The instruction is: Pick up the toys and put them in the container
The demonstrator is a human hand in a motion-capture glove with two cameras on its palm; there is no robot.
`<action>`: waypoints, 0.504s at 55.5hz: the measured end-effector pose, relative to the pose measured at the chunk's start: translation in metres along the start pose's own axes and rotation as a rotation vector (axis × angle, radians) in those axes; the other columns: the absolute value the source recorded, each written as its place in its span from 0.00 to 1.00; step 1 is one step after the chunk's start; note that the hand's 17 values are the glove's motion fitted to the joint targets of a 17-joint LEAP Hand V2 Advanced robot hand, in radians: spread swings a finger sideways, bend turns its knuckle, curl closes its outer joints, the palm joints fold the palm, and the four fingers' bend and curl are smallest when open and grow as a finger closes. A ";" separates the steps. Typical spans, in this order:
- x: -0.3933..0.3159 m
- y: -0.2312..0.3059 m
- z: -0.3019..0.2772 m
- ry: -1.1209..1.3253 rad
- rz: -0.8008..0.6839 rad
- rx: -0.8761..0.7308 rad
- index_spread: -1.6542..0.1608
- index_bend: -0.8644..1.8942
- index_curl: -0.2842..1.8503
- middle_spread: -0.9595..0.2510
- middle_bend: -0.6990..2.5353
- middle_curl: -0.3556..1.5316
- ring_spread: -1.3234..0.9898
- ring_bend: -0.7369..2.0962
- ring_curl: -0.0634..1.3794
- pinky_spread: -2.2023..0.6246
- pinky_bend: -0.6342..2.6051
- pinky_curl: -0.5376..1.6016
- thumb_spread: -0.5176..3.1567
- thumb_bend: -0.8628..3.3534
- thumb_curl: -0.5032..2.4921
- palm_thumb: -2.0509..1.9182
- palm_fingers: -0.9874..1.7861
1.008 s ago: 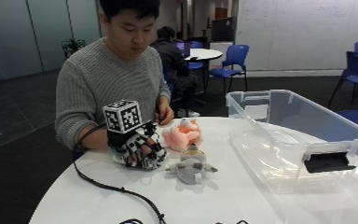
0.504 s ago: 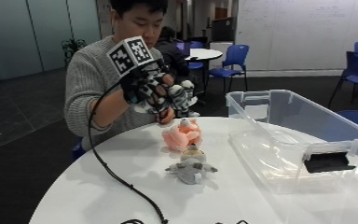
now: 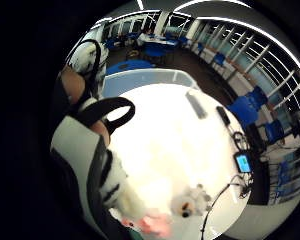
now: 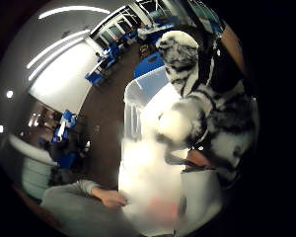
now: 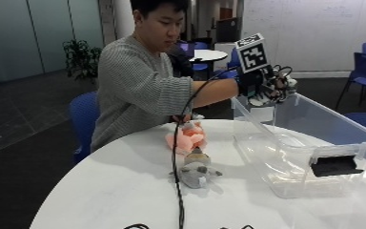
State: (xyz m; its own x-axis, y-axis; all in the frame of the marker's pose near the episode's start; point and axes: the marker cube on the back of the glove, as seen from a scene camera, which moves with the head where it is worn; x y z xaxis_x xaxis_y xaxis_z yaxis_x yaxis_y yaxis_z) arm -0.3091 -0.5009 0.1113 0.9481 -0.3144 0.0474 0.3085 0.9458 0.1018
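Outside view: we note the gloved right hand (image 5: pixel 267 86) clutching a striped plush toy (image 4: pixel 207 103) above the clear container's (image 5: pixel 335 138) rim. Soft, light, we judge; body grasp suits. Pink toy (image 5: pixel 186 139) and grey toy (image 5: pixel 196 174) lie on the table (image 5: pixel 106 191).

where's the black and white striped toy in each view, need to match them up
Outside view: striped toy held in the gloved right hand above the clear container.
Thumb side palm view: striped toy fills the area beside the palm, over the container.
Little finger side palm view: striped toy at the palm's edge.
Shared landmark: the round white table.
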 end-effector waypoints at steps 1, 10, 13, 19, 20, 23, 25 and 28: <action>-0.002 -0.003 0.006 0.004 -0.020 -0.013 0.71 0.48 0.28 0.50 0.30 0.51 0.40 0.56 0.34 0.63 0.53 0.42 0.36 0.22 0.48 0.69 0.64; -0.006 -0.018 0.035 0.015 -0.031 -0.065 0.71 0.46 0.30 0.49 0.29 0.52 0.39 0.55 0.34 0.63 0.53 0.42 0.36 0.22 0.49 0.69 0.64; -0.003 -0.018 0.046 0.033 -0.025 -0.089 0.71 0.46 0.31 0.49 0.28 0.53 0.39 0.55 0.34 0.64 0.53 0.42 0.36 0.22 0.50 0.69 0.64; 0.012 -0.017 0.061 0.019 0.020 -0.149 0.71 0.45 0.32 0.49 0.28 0.54 0.39 0.54 0.34 0.64 0.53 0.42 0.37 0.22 0.50 0.69 0.63; 0.015 -0.016 0.063 0.014 0.027 -0.165 0.71 0.45 0.32 0.49 0.27 0.54 0.39 0.53 0.34 0.64 0.53 0.42 0.37 0.22 0.50 0.69 0.63; 0.020 -0.013 0.070 -0.004 0.042 -0.224 0.71 0.44 0.33 0.49 0.26 0.54 0.39 0.53 0.34 0.64 0.54 0.43 0.38 0.21 0.50 0.68 0.62; 0.022 -0.011 0.074 -0.023 0.049 -0.268 0.71 0.41 0.32 0.50 0.26 0.53 0.40 0.54 0.35 0.64 0.55 0.43 0.39 0.21 0.50 0.68 0.60; 0.026 -0.009 0.077 -0.076 0.063 -0.328 0.71 0.40 0.33 0.51 0.24 0.52 0.40 0.51 0.34 0.66 0.56 0.44 0.42 0.19 0.47 0.64 0.51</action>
State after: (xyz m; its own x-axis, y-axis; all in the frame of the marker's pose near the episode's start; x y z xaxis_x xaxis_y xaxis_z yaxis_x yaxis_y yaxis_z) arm -0.2932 -0.5237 0.1878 0.9614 -0.2483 0.1186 0.2697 0.9355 -0.2282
